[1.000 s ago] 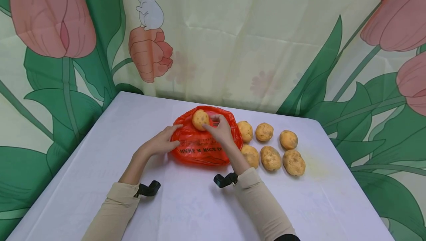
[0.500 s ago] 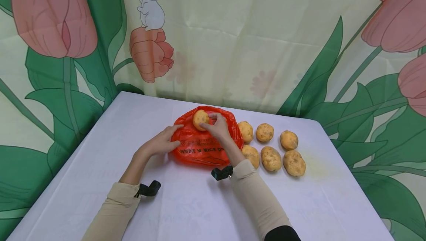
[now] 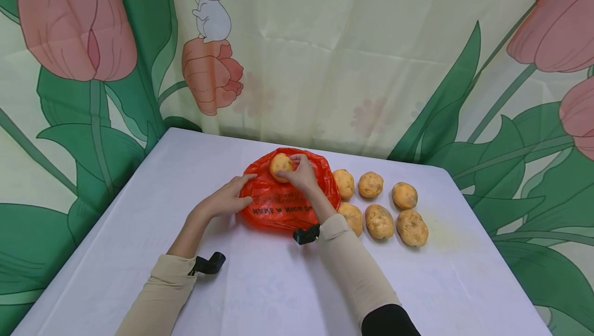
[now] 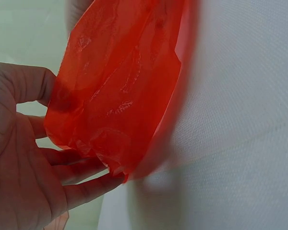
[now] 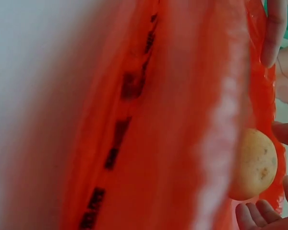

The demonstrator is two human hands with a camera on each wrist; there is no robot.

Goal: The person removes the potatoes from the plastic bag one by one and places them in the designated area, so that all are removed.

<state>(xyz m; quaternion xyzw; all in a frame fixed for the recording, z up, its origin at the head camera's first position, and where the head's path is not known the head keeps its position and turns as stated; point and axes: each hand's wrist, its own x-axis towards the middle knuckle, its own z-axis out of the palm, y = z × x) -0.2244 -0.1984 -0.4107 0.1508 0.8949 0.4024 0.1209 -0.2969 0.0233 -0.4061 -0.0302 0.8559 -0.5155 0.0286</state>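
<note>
A red plastic bag with dark printing lies spread on the table, its mouth facing up. In the head view a yellow potato sits within the bag's mouth, its lower part hidden in the right wrist view. My left hand holds the bag's left rim; in the left wrist view its fingers press crumpled film. Over the potato, my right hand spreads its thumb and fingers around it. Small gaps show between the fingertips and potato in the right wrist view. Whether the thumb touches is unclear.
Several potatoes stand in two rows to the right of the bag, the nearest ones against its edge. A white-covered table carries everything. Behind it hangs a curtain printed with tulips and a rabbit.
My right forearm has shifted slightly left, and its fingers have moved a little around the potato. The potato, bag and left hand keep nearly the same places.
</note>
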